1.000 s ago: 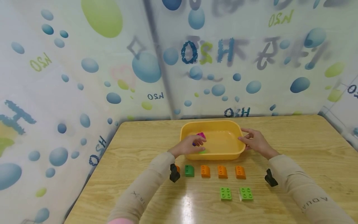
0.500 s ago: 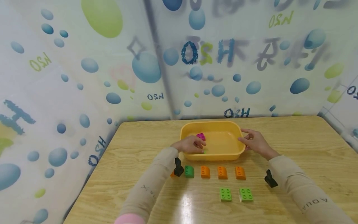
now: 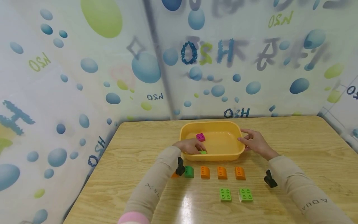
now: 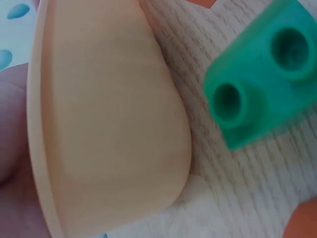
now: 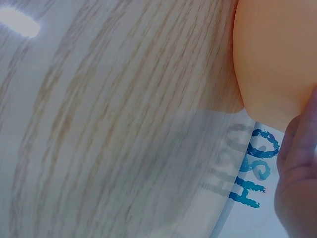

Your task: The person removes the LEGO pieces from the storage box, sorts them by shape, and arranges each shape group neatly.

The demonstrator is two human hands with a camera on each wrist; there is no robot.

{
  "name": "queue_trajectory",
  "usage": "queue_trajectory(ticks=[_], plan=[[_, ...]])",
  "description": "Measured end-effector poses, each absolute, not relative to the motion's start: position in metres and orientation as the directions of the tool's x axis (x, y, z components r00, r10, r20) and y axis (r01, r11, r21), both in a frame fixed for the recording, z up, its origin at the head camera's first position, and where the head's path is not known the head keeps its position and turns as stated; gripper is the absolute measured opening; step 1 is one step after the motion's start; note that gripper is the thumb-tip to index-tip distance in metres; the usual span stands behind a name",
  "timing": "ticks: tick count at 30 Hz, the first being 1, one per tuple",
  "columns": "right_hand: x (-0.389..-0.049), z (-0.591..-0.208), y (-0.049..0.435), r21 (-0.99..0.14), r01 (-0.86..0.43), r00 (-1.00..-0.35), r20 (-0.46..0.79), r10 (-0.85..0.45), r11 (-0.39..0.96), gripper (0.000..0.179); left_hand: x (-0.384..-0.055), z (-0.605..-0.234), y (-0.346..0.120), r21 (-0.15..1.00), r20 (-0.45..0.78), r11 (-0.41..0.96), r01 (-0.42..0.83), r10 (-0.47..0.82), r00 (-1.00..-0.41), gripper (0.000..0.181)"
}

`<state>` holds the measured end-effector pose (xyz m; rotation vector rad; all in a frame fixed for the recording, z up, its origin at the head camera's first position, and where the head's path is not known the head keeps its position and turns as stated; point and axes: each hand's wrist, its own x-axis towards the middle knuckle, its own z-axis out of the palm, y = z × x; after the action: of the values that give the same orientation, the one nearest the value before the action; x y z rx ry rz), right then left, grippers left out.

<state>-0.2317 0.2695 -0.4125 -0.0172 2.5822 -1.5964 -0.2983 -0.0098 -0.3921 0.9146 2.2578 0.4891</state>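
Observation:
My left hand [image 3: 192, 146] reaches over the near left rim of a yellow plastic basin [image 3: 221, 157], its fingers bent down around a light green toy brick [image 3: 203, 152]. Farther back in the basin lies a magenta toy brick [image 3: 200, 137]. At the basin's right end my right hand [image 3: 258, 144] grips the rim, thumb inside and fingers outside. The left wrist view has the basin wall [image 4: 109, 119] hiding most of the left hand [image 4: 12, 129]. In the right wrist view, right-hand fingers [image 5: 299, 158] lie along the basin's outer wall [image 5: 272, 59].
Before the basin runs a row of rounded toy bricks: a dark green one [image 3: 189, 171], several orange ones such as this orange brick [image 3: 222, 173], one partly behind the left wrist mount [image 3: 180, 166]. Nearer are two light green bricks [image 3: 225, 194]. A patterned wall [image 3: 195, 93] stands behind the table.
My left hand has moved slightly right and down inside the basin, its spread fingers drawing in on the light green brick. The magenta brick shows more fully. The right hand keeps its place.

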Motion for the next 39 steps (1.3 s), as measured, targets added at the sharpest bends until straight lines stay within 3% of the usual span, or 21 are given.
queue_trajectory(ticks=[15,22,35,39], plan=[[-0.233,-0.414,0.269,-0.887,0.063,-0.994,-0.098,-0.052,0.457,0.06,-0.295,-0.402,-0.006,0.601,-0.311,0.679,0.422,0.685,-0.659,0.012],[-0.233,-0.414,0.269,-0.888,0.07,-0.994,-0.102,-0.047,0.455,0.061,-0.291,-0.402,-0.005,0.575,-0.244,0.658,0.486,0.705,-0.666,0.017],[-0.233,-0.414,0.269,-0.892,0.068,-0.993,-0.102,-0.054,0.447,0.06,-0.292,-0.402,-0.005,0.521,-0.285,0.706,0.48,0.674,-0.682,0.018],[-0.233,-0.413,0.269,-0.889,0.072,-0.993,-0.105,-0.048,0.453,0.06,-0.293,-0.4,-0.007,0.547,-0.245,0.688,0.478,0.677,-0.694,0.024]])
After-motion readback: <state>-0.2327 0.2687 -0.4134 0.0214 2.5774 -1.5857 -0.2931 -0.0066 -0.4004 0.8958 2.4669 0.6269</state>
